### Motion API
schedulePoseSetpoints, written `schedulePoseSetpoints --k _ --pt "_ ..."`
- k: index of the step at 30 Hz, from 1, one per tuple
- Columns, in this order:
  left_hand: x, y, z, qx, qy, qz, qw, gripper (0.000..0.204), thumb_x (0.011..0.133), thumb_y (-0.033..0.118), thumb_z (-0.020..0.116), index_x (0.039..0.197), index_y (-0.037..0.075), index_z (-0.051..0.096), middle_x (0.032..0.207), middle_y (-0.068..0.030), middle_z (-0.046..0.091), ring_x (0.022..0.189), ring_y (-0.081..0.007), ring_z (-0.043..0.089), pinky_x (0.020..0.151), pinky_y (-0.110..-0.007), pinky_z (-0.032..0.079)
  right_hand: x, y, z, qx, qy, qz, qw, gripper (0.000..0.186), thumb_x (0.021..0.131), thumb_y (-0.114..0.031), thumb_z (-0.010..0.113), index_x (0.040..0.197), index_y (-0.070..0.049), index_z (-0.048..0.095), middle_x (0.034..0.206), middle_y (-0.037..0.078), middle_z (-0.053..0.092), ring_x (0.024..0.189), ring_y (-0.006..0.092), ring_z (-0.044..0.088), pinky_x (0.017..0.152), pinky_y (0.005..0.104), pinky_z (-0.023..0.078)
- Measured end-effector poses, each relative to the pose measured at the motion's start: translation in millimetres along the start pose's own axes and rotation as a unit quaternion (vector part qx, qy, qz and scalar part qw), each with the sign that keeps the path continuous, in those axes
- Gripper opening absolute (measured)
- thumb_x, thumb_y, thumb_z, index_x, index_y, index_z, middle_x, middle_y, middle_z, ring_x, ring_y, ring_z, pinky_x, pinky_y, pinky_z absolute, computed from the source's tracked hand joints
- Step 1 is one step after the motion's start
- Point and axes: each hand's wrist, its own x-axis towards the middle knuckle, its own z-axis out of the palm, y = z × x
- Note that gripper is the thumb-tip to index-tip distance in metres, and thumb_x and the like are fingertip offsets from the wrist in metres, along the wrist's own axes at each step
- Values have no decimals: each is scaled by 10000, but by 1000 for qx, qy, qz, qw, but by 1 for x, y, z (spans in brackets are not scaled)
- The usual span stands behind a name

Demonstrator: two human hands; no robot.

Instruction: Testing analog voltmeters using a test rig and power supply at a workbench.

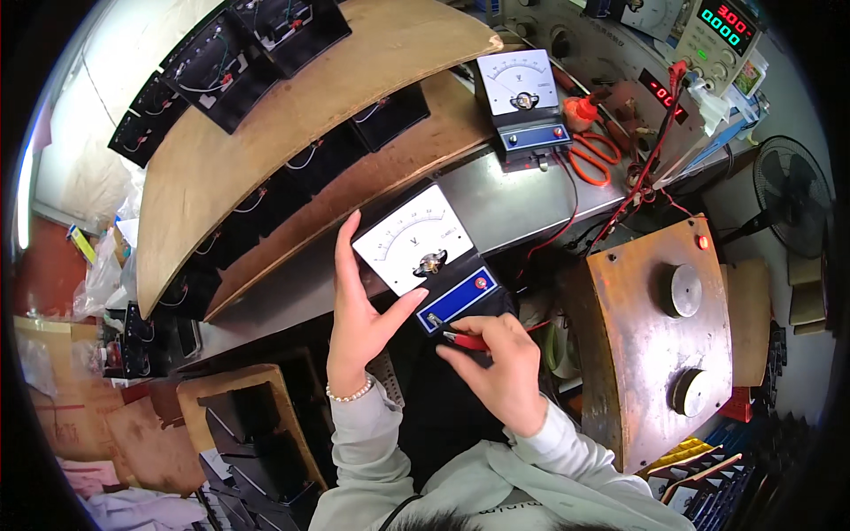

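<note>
My left hand (pixel 361 320) grips a panel voltmeter (pixel 412 237) by its left side, the thumb lying along the lower edge of the white dial. The meter is tilted and has a black case, a blue terminal strip (pixel 459 296), one red terminal (pixel 482 283) and one bare metal terminal (pixel 434 319). In my right hand (pixel 506 370), pinched between thumb and fingers, is a red-sleeved clip (pixel 469 340); its tip is beside the bare terminal, and I cannot tell whether they touch. A red wire shows just right of that hand.
A second voltmeter (pixel 521 88) stands on the metal bench beside orange scissors (pixel 595 159). Curved wooden boards (pixel 372 66) carry several black meter cases. At right stand a metal box with two round knobs (pixel 684 290), a fan (pixel 791 195) and a power supply with lit digits (pixel 717 35).
</note>
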Motion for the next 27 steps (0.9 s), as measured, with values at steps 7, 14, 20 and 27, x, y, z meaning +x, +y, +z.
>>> schedulePoseSetpoints --k 7,14,20,27 --pt "1 -5 0 -44 13 -24 999 1074 742 40 868 1584 95 203 1406 -184 488 1267 -266 574 972 -390 557 -12 -3 -20 32 -41 -125 991 255 678 30 853 852 -2 669 730 91 648 601 239 580 548 310 454" --pt "-12 -22 -14 19 46 -57 997 1051 676 208 932 1504 -50 338 1438 -267 489 1334 -364 508 1116 -424 405 -40 7 -25 -6 -108 26 994 205 764 -24 848 894 5 693 722 41 625 621 86 542 530 234 416" --pt "-37 13 -15 183 123 67 973 834 712 63 874 1411 -6 424 1469 -259 429 1426 -413 395 1124 -445 394 -44 18 -14 16 -66 47 997 184 814 -37 825 927 34 698 775 104 652 673 124 597 603 244 473" --pt "-196 118 -151 556 411 101 715 952 757 14 839 1550 -6 312 1597 -214 305 1406 -322 442 1139 -433 404 -36 73 -32 -60 -89 66 992 136 897 -64 763 952 11 664 709 -35 546 611 29 391 526 201 299"
